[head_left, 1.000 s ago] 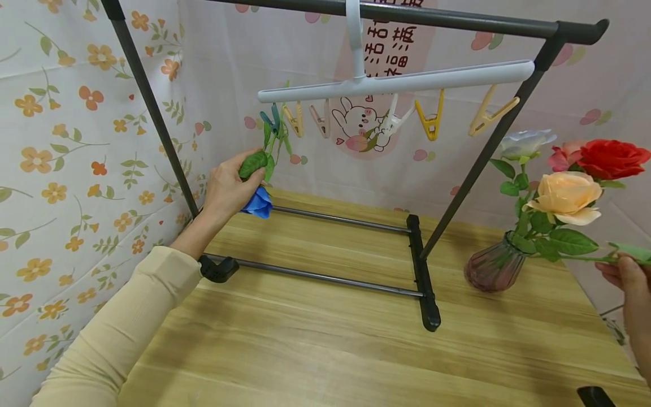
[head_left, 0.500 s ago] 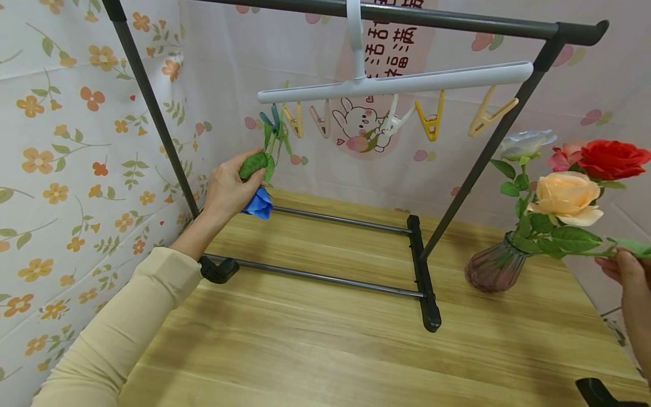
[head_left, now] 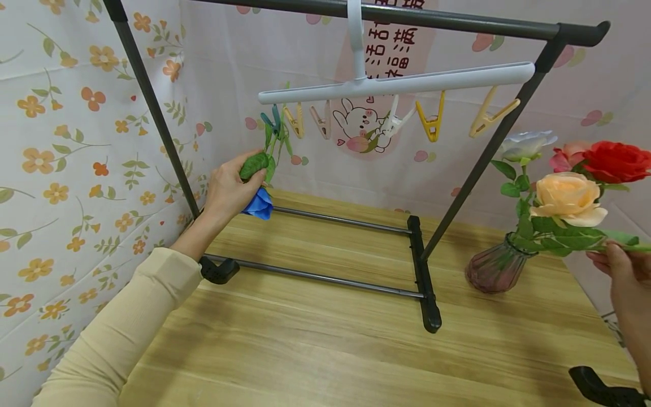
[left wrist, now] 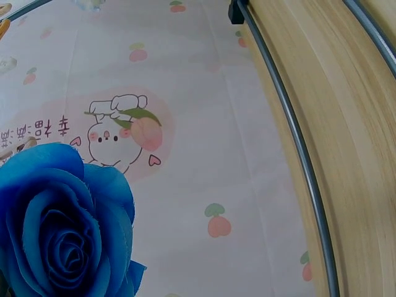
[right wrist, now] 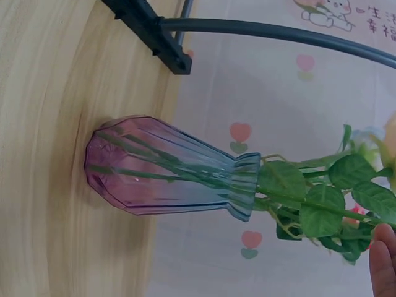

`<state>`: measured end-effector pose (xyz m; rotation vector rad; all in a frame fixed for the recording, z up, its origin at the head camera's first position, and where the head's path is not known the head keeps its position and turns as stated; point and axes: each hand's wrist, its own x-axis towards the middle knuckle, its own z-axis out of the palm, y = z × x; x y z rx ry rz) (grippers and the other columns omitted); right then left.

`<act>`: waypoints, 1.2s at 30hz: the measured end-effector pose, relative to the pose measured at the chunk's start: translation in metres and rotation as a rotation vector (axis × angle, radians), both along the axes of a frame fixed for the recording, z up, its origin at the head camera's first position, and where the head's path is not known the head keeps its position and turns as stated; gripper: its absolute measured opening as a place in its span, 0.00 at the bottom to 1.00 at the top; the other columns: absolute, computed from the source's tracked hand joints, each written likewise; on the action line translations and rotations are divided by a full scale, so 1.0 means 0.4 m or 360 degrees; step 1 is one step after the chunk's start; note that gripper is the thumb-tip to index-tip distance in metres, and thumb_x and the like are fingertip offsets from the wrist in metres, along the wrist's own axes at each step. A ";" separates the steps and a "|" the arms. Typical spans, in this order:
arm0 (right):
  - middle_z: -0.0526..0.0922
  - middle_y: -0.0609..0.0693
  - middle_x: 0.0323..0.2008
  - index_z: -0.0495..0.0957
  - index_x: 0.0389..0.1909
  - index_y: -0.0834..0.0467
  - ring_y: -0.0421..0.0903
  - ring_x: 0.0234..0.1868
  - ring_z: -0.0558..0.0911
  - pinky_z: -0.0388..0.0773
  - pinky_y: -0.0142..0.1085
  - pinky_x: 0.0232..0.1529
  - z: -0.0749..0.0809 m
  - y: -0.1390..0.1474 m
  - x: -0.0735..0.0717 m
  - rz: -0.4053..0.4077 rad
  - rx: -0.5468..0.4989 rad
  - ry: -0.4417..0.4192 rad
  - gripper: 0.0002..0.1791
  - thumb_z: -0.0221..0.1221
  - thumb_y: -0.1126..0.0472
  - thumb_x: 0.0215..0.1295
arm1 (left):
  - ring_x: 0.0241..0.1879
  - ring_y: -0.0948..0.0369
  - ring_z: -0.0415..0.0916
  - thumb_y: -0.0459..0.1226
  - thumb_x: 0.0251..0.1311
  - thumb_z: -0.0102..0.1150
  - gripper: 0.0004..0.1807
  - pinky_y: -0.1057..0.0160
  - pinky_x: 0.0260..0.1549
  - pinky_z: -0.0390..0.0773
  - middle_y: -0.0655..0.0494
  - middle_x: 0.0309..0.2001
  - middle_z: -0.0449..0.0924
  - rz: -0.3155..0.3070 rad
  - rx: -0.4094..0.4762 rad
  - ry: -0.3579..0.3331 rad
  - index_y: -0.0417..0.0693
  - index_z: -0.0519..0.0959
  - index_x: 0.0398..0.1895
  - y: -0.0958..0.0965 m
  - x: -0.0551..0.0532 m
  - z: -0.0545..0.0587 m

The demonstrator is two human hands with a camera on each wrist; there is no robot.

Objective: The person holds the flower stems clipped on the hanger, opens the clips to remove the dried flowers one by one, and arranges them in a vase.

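Observation:
My left hand (head_left: pixel 231 181) pinches the leafy stem of a blue artificial rose (head_left: pixel 260 204). The bloom hangs head down, below the teal clothespin (head_left: pixel 274 120) in which the stem's upper part seems caught. In the left wrist view the blue rose (left wrist: pixel 62 235) fills the lower left corner. At the right edge my right hand (head_left: pixel 628 277) pinches a green stem with leaves. That stem runs into the pink glass vase (right wrist: pixel 154 179); which bloom it bears is unclear. Above the vase stand a peach rose (head_left: pixel 568 198), a red rose (head_left: pixel 617 161), a pink one and a whitish one (head_left: pixel 526 145).
A white hanger (head_left: pixel 391 86) hangs from the dark metal rack (head_left: pixel 473 21). Along it are several clothespins, including a yellow one (head_left: pixel 430 121). The rack's base bars cross the wooden table (head_left: pixel 315 345). Patterned cloth (head_left: pixel 71 169) covers the left and back.
My right hand has moved a little to the left along with the stem. The peach and red roses have shifted slightly right and down. My left hand stays where it was.

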<state>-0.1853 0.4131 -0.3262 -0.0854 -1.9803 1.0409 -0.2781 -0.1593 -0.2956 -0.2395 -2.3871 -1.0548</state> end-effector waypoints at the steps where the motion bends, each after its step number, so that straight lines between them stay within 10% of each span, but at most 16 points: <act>1: 0.78 0.21 0.34 0.76 0.40 0.38 0.16 0.32 0.78 0.70 0.09 0.37 -0.001 0.001 -0.002 0.0001 0.0009 -0.0007 0.15 0.51 0.65 0.73 | 0.37 0.45 0.82 0.39 0.66 0.55 0.23 0.63 0.25 0.68 0.39 0.50 0.84 0.0000 0.0002 -0.0004 0.48 0.75 0.65 0.000 0.000 0.000; 26: 0.78 0.20 0.32 0.78 0.41 0.40 0.15 0.30 0.78 0.70 0.09 0.36 -0.014 0.017 -0.040 0.0029 -0.0024 -0.0148 0.13 0.52 0.64 0.72 | 0.38 0.45 0.83 0.39 0.66 0.56 0.23 0.62 0.27 0.70 0.40 0.47 0.85 0.0006 -0.0011 -0.0002 0.49 0.76 0.64 0.003 -0.003 -0.002; 36: 0.74 0.18 0.26 0.79 0.52 0.49 0.14 0.27 0.74 0.68 0.08 0.34 -0.006 0.013 -0.052 -0.0157 -0.0085 -0.0485 0.12 0.51 0.58 0.74 | 0.40 0.45 0.83 0.39 0.66 0.56 0.23 0.62 0.29 0.71 0.40 0.50 0.84 -0.0003 -0.0004 -0.0006 0.48 0.75 0.64 0.003 -0.002 -0.004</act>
